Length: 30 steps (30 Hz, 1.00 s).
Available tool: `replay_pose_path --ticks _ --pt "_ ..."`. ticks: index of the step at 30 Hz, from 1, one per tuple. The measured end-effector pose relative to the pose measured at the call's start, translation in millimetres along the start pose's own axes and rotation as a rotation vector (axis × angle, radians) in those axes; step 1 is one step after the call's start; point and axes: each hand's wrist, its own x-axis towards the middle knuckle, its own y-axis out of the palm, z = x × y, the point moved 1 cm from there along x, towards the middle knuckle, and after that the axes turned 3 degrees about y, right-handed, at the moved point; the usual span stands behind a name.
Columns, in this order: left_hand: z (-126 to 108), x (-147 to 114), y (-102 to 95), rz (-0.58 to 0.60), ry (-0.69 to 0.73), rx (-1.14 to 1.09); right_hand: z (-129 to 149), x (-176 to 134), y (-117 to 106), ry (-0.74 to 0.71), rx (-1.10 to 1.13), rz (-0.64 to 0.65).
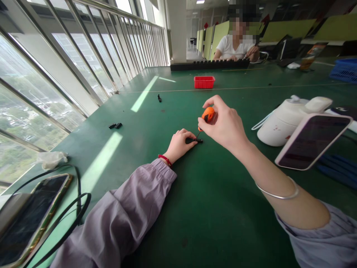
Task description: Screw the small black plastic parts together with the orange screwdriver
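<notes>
My right hand (223, 121) grips the orange and black handle of a screwdriver (208, 114), its thin shaft slanting down to the left. The tip meets a small black part (198, 140) lying on the green tabletop (178, 208); whether it sits in a screw is too small to see. With its fingers closed on the left end of that same part, my left hand (180, 144) rests low on the table. To the left lie small black pieces (115, 125), and farther back stands another little black piece (159, 98).
A red bin (204, 82) stands farther back, before a long black rack (209, 65) and a seated person (237, 44). On the right are a white jug-like container (284, 119), a propped phone (314, 141) and a blue basket (344, 70). Another phone (39, 212) and a black cable (80, 208) lie left.
</notes>
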Motion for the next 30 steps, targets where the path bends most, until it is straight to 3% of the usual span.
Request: replay_pose_path --ticks 6,11,20,25,30 --pt "-0.2 0.3 0.3 -0.004 0.003 0.002 -0.6 -1.7 2.7 0.032 -0.060 0.011" --pt "-0.2 -0.6 0.5 -0.002 0.004 0.009 0.1 -1.7 2.8 -0.007 0.017 0.071" --pt "-0.1 -0.4 0.6 -0.008 0.005 0.003 -0.2 -2.4 3.6 0.056 0.010 0.002" --pt "0.4 -0.9 0.9 -0.011 0.010 0.018 1.0 -3.0 4.3 -0.023 0.042 0.052" --pt "0.9 -0.4 1.5 -0.015 0.010 0.013 1.2 -2.8 5.0 -0.018 0.032 0.007"
